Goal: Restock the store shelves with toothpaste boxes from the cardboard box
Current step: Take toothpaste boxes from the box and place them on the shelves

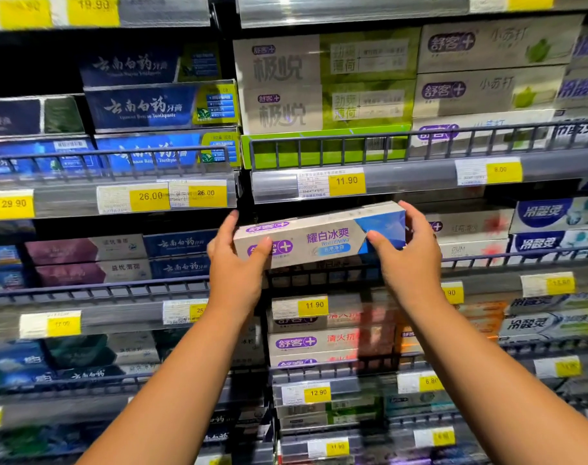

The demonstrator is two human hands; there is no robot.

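Store shelves (420, 169) packed with toothpaste cartons lying lengthwise behind low wire rails. Upper left bay: dark blue cartons (141, 109) stacked three high. Upper right bay: grey-and-green cartons (323, 82) two high over a green one lying flat, more grey cartons just beside them to the right. Yellow price tags (346, 182) along every shelf edge, e.g. 11.90 under the green stack. Lower bays hold maroon, blue and white cartons, blurred.

Both arms reach up and forward from the bottom of the view, bare forearms, converging on one toothpaste box (319, 234) held in front of the middle right bay, just below the 11.90 tag. Left hand (235, 263) grips the box's left end — thumb on the front face, fingers over the top edge. Right hand (410, 253) clasps the right end the same way, thumb in front, fingers curled over the top.

Box long axis runs left-right, roughly parallel to the shelf edge, right end tilted slightly higher. Printed front faces the camera, logo end left, blue end right.
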